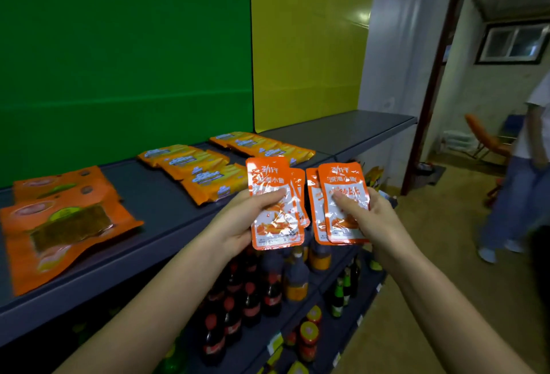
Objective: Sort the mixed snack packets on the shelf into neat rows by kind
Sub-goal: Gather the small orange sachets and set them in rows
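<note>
While the left hand [238, 221] and right hand [378, 213] are raised at the front edge of the shelf [154, 195], biggest first:

- green panel [125, 46]: back wall, above and left of the hands. yellow panel [309, 40]: straight beyond them.
- shelf: dark grey top deck, runs from far left of the left hand to past the right hand.
- doorway [431, 76]: well right of the right hand. A person [520, 180] stands there, cut by the frame edge. An orange chair [485, 138] is further back.
- bags [59, 218]: large, orange, windowed, overlapping flat on the shelf, well left of the left hand.
- yellow packets, shingled: near row [193, 168] just beyond and left of the left hand, far row [262, 144] beyond both hands.
- bottles [268, 284]: on the lower decks, below the hands. Dark ones with red labels, some orange, a few green.
- left hand: thumb across the front, fingers behind, pinching the left sachets [273, 210]. They are small, orange and white, at least two, with the rear one peeking out on the right.
- right hand: same grip on the right sachets [342, 204], two, overlapped.
- both stacks upright, print toward the camera, side by side in the air off the shelf. Thin gap or touching, can't tell.
</note>
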Motion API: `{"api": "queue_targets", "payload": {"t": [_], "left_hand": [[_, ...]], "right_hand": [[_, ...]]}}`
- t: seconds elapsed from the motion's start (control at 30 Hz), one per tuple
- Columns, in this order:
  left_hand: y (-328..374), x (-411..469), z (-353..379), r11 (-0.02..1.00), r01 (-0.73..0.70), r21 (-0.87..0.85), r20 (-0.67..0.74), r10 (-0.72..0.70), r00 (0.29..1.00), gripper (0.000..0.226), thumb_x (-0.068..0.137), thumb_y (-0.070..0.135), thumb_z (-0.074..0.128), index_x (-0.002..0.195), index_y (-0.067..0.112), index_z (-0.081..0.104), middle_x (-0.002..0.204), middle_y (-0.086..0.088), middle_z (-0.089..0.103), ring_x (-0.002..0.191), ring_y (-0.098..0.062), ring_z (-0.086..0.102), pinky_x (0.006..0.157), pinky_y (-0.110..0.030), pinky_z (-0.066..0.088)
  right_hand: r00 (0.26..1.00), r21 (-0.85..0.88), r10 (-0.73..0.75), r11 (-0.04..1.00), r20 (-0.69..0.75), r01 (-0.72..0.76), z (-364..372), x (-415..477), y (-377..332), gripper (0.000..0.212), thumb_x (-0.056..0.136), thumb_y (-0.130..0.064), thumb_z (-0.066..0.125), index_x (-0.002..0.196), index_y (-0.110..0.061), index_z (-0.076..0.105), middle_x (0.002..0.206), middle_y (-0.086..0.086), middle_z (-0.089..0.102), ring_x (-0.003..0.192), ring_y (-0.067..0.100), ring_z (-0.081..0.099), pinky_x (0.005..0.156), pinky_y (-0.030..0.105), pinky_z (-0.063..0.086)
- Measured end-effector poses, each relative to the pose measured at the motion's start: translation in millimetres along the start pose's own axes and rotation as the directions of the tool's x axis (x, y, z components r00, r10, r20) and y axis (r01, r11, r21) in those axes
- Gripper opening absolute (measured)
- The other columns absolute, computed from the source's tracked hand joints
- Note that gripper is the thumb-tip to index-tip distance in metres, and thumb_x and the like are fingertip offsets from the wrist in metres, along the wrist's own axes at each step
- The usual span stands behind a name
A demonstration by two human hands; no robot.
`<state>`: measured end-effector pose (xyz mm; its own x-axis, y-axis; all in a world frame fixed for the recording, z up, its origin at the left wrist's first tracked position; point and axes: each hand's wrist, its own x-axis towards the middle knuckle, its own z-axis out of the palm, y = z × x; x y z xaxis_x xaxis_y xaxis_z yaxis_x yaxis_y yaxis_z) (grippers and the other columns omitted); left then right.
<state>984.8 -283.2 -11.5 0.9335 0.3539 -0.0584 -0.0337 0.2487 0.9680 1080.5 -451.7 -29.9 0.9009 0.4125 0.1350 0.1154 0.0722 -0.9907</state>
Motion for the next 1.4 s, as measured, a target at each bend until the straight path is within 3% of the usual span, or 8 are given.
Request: {"api": "queue_targets", "payload": {"t": [0.3,0.43,0.7,0.93,1.03,1.17,1.27,1.4], "left_hand": [[7.2,111.5,41.5,0.998,-0.046,0.038,-0.115,0.05,0.992,0.011,0.087,0.014,0.061,0.097,0.01,0.065,0.072,-0.003,0.075,0.06,-0.015,0.071,0.061,-0.029,0.059],[4.4,149.2,67.8,0.997,-0.071,0.043,-0.139,0.076,0.987,0.01,0.089,0.013,0.058,0.096,0.013,0.064,0.078,-0.003,0.074,0.061,-0.014,0.071,0.061,-0.029,0.06],[-1.5,219.9,127.2,0.989,-0.146,0.021,-0.334,0.145,0.931,0.003,0.086,0.014,0.062,0.087,0.016,0.065,0.066,0.002,0.075,0.057,-0.012,0.071,0.056,-0.026,0.059],[2.1,257.0,146.2,0.971,-0.222,0.088,-0.529,0.234,0.816,0.013,0.083,0.002,0.063,0.087,0.014,0.065,0.065,0.003,0.074,0.054,-0.012,0.07,0.053,-0.025,0.059],[11.4,268.1,136.9,0.969,-0.206,0.137,-0.6,0.246,0.761,0.013,0.083,0.004,0.064,0.089,0.015,0.066,0.075,-0.002,0.074,0.059,-0.016,0.071,0.064,-0.033,0.06],[34.5,277.5,110.9,0.958,-0.206,0.197,-0.68,0.285,0.675,0.013,0.083,0.004,0.063,0.092,0.012,0.066,0.076,-0.003,0.075,0.058,-0.016,0.071,0.06,-0.033,0.06],[55.0,282.3,89.3,0.952,-0.224,0.21,-0.723,0.306,0.619,0.012,0.084,0.0,0.059,0.083,0.01,0.064,0.063,0.001,0.074,0.048,-0.011,0.068,0.049,-0.026,0.058],[72.7,288.2,64.0,0.956,-0.196,0.219,-0.76,0.293,0.58,0.009,0.083,0.0,0.059,0.085,0.008,0.063,0.055,-0.001,0.071,0.046,-0.012,0.067,0.047,-0.028,0.058]], "right_hand": [[1.0,0.16,-0.005,0.987,-0.006,0.006,-41.6,113.4,0.5,0.034,0.085,-0.025,0.066,0.114,-0.009,0.058,0.098,0.008,0.072,0.066,0.011,0.071,0.056,0.022,0.058],[0.994,0.171,-0.029,0.985,0.105,0.011,-59.1,161.5,0.4,0.025,0.085,-0.023,0.065,0.108,-0.013,0.06,0.093,0.006,0.073,0.062,0.008,0.071,0.053,0.019,0.056],[0.951,0.134,-0.03,0.991,0.307,-0.012,-86.1,257.0,7.9,0.029,0.085,-0.023,0.066,0.112,-0.012,0.061,0.1,0.009,0.073,0.084,0.021,0.072,0.074,0.033,0.059],[0.874,0.134,-0.05,0.991,0.483,-0.017,-88.8,312.1,6.7,0.015,0.087,-0.024,0.064,0.101,-0.018,0.065,0.09,0.002,0.074,0.068,0.009,0.071,0.056,0.018,0.057],[0.836,0.113,-0.048,0.993,0.546,-0.016,-79.2,333.8,3.7,0.012,0.087,-0.026,0.064,0.097,-0.021,0.064,0.086,-0.002,0.073,0.066,0.006,0.07,0.053,0.015,0.055],[0.822,0.111,-0.093,0.993,0.561,0.036,-61.1,376.6,2.9,0.001,0.089,-0.021,0.062,0.089,-0.022,0.063,0.088,0.0,0.07,0.074,0.01,0.066,0.064,0.02,0.054],[0.808,0.048,-0.073,0.997,0.584,0.055,-41.5,416.4,7.6,0.007,0.091,-0.024,0.059,0.096,-0.019,0.059,0.09,-0.001,0.067,0.074,0.01,0.064,0.065,0.019,0.05],[0.796,-0.105,0.019,0.993,0.605,0.056,-0.7,472.8,19.5,0.012,0.093,-0.019,0.052,0.103,-0.014,0.055,0.101,0.008,0.065,0.085,0.021,0.062,0.067,0.024,0.048]]}}
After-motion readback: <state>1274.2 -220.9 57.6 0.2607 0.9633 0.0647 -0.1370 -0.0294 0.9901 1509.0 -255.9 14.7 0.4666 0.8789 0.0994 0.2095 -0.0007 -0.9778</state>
